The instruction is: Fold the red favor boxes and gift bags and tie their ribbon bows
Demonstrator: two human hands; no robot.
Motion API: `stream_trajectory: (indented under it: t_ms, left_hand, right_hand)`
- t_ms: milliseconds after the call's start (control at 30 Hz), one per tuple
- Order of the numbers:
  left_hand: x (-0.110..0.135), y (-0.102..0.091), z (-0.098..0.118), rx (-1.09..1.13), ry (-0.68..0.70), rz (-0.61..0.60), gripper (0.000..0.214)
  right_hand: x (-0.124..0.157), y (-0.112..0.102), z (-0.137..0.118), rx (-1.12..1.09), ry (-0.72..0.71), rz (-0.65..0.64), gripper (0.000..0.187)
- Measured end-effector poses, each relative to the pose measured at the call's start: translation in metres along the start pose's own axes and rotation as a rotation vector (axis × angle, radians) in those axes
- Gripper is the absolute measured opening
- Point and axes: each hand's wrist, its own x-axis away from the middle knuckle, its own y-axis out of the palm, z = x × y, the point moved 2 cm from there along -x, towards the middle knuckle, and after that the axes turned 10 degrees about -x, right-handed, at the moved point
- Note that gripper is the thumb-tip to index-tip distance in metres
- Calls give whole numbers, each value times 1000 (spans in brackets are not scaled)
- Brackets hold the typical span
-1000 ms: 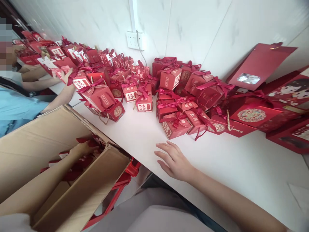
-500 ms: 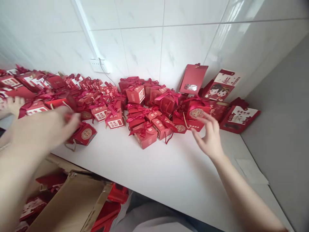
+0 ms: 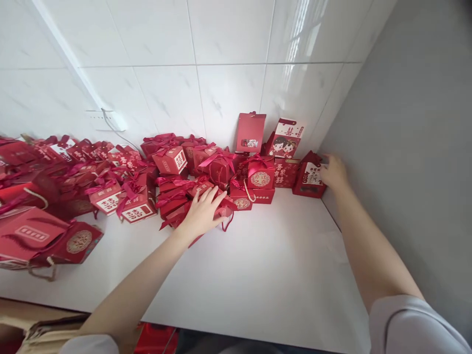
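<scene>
My left hand lies over a cluster of small red gift boxes tied with ribbon, its fingers spread and partly hiding them. A dark red rope handle loops out beside the fingers. In the far right corner, my right hand is at the right edge of a red gift box with a white front panel. Its thumb side touches the front; the other fingers are partly hidden. Left of that box stand a red gift box with a cartoon couple and stacked red boxes with a gold round emblem.
More ribboned red boxes crowd the table's left side. A large red box with a cord handle sits at front left. The tiled wall bounds the back, a grey partition the right. Cardboard shows below the table.
The view has turned right. My left hand has come from the left boxes onto the middle cluster. My right hand has moved right to the corner box, which now looks straighter.
</scene>
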Motion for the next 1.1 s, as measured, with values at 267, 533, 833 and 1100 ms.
stream_trajectory:
  t_ms: [267,533,833,1100]
  left_hand:
    - [-5,27,-6,-95,88,97,54]
    - [-9,34,-48,-69,64,93,58]
    - [-7,14,24,706,184,271,73]
    - [2,74,59,1140,69,43,73]
  right_hand:
    - [1,2,5,203,21,-162,59]
    - [58,-49,-47,101,-51,-519,16]
    - [166,-17,-152,-415,-396,-613,9]
    - [191,32,-163,-913,-230,-491,30]
